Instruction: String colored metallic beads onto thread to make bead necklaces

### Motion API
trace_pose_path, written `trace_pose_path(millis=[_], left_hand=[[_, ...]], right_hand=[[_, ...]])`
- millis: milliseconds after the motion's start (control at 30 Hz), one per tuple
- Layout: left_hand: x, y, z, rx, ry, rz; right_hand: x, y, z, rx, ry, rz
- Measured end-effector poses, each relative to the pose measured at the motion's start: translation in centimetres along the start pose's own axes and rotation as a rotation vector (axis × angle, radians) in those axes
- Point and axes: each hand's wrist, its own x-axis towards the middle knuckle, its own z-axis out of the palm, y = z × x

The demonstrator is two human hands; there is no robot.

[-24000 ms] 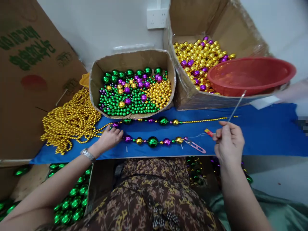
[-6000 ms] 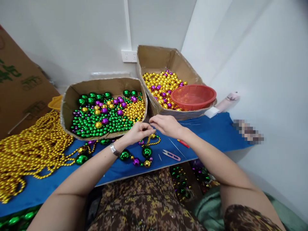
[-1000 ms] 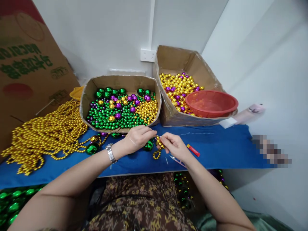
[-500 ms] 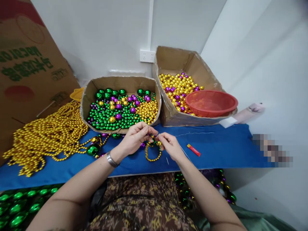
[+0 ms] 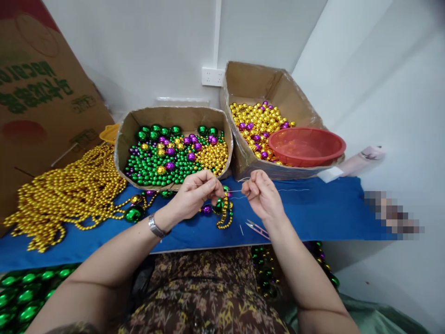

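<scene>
A thin pale string (image 5: 232,191) stretches tight between my two hands above the blue cloth. My left hand (image 5: 199,194), with a metal watch on its wrist, pinches one side of it. On the other side, my right hand (image 5: 263,194) is closed round the string, and a loose tail trails off to the right. Just beneath my left fingers hangs or lies a strand of gold beads (image 5: 225,218) with green and purple ones; its top is partly hidden. A pair of thread snips (image 5: 257,229) lies on the cloth beside my right wrist.
A carton of green, purple and gold beads (image 5: 156,169) stands behind my hands. Right of it is a taller carton (image 5: 250,164) with gold and purple beads and a red basin (image 5: 308,148). Gold bead chains (image 5: 76,190) are heaped left on the blue cloth (image 5: 313,208).
My right hand has moved away from the left, drawing the string taut between them. The bead strand has shifted slightly right. My right hand and forearm now cover the red lighter-like object.
</scene>
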Motion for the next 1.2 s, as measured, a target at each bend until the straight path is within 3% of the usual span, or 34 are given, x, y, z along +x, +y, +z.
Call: trace_pose_path(millis=[200, 333, 500, 600, 767, 867, 967, 1200], left_hand=[[-1.3, -1.6, -1.8, 0.102, 0.083, -0.046], [-0.8, -1.4, -1.3, 0.188, 0.122, 0.067], [-0.5, -1.2, -0.9, 0.203, 0.099, 0.101], [-0.2, -0.8, -0.5, 0.275, 0.052, 0.111], [1.4, 0.7, 1.0, 0.358, 0.006, 0.181], [2.5, 1.6, 2.0, 0.391, -0.005, 0.230], [3.1, 2.2, 2.7, 0.416, -0.002, 0.280], [3.5, 3.7, 3.4, 0.360, 0.017, 0.311]], right_hand=[[-0.5, 1.9, -0.9, -0.038, -0.001, 0.082], [-0.5, 0.7, -0.3, 0.044, -0.040, 0.080], [-0.6, -0.3, -0.1, -0.002, -0.060, 0.031], [-0.8, -0.8, -0.2, -0.258, -0.084, -0.120], [-0.9, -3.1, 0.3, -1.165, -0.290, -0.553], [-0.8, -4.6, 0.6, -1.532, -0.298, -0.699], [-0.8, -5.6, 0.7, -1.698, -0.311, -0.776], [-0.6, -7.2, 0.4, -1.749, -0.424, -0.842]])
